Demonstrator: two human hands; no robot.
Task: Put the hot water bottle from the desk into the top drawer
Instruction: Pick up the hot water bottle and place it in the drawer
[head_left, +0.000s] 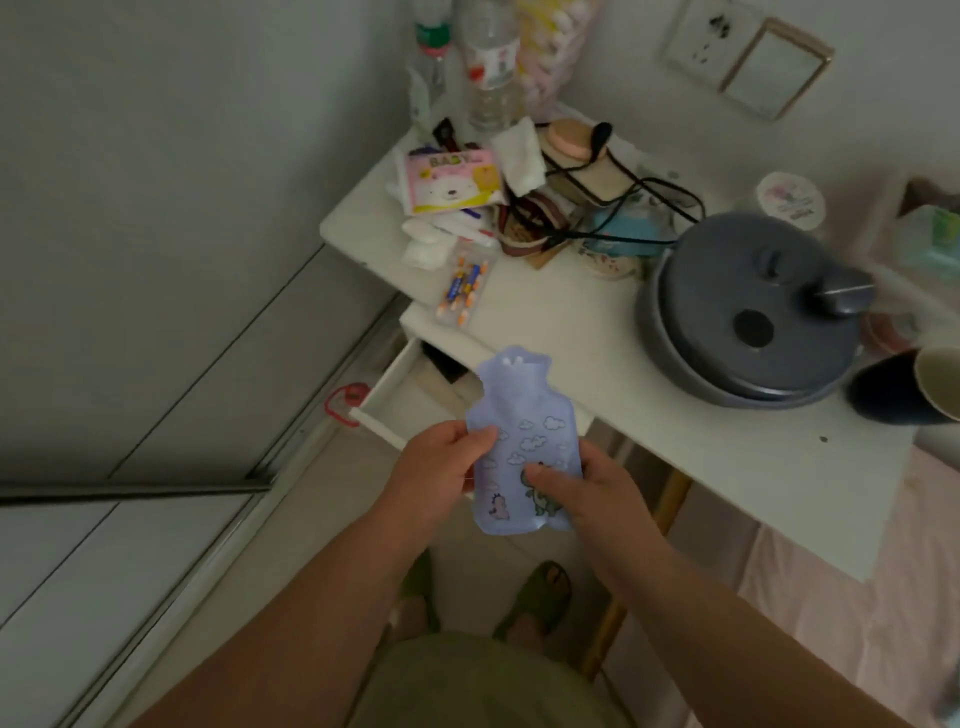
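A small purple hot water bottle (519, 441) printed with clouds and little dinosaurs is held upright in the air in front of the white desk (571, 343). My left hand (441, 467) pinches its left edge and my right hand (587, 499) grips its lower right side. Right behind and under the bottle, the top drawer (400, 379) stands pulled out; the bottle and my hands cover most of its inside.
A grey lidded pot (753, 317) sits on the desk at right, next to dark cups (904, 384). Plastic bottles (488, 62), a tissue pack (452, 179), cables and a strip of small vials (465, 288) crowd the back. A sliding wardrobe door (156, 260) is at left.
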